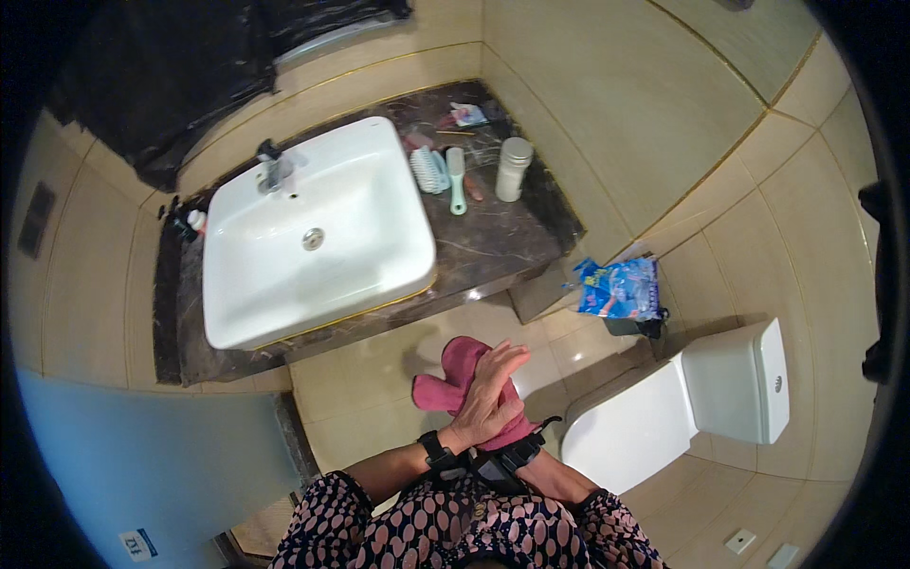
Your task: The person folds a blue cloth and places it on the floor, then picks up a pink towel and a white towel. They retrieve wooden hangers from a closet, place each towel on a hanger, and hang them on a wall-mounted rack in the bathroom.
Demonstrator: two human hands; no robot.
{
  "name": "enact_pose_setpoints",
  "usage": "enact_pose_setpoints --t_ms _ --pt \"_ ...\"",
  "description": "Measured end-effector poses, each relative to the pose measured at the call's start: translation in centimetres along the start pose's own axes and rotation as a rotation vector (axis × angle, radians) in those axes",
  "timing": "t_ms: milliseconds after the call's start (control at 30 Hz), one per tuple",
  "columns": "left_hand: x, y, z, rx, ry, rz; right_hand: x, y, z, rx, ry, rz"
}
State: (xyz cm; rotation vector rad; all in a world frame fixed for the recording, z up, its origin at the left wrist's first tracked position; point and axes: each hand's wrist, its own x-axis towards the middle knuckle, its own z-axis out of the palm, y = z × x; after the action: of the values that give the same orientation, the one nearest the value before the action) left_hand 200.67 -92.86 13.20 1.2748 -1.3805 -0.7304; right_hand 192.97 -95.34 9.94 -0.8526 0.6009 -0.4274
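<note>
A pink fabric mitt (465,355) covers my right hand (508,416), and its thumb part sticks out to the left. The fingers inside the mitt are hidden. My bare left hand (487,398) lies across the mitt, with its fingers stretched and its thumb apart. It touches the cloth without visibly gripping it. Black straps with small devices sit around both wrists. Both hands are in front of my body, above the tiled floor.
Ahead, a dark marble counter (490,245) bears a white washbasin (362,263) with a faucet (270,174). A hairbrush (428,171), a foot file (456,181) and a white bottle (513,171) stand or lie right of it. A toilet (633,427) and a blue plastic bag (618,288) are at right.
</note>
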Motion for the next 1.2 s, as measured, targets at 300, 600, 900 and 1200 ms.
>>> enact_pose_setpoints --t_ms 300,600,900,1200 --pt "7.6 0.2 4.1 -0.088 -0.27 -0.045 1.2 -6.2 -6.9 0.027 0.128 -0.082" --pt "18.5 -9.8 -1.2 0.186 0.337 -0.289 -3.6 -9.2 -12.6 0.262 0.445 -0.049" --pt "29.1 -19.8 -2.7 0.449 0.478 -0.374 -10.1 -6.1 -14.3 -0.619 0.851 -0.012" --pt "32.3 -23.5 -2.8 0.221 0.402 -0.332 -7.2 -1.6 -9.7 -1.474 0.639 0.057"
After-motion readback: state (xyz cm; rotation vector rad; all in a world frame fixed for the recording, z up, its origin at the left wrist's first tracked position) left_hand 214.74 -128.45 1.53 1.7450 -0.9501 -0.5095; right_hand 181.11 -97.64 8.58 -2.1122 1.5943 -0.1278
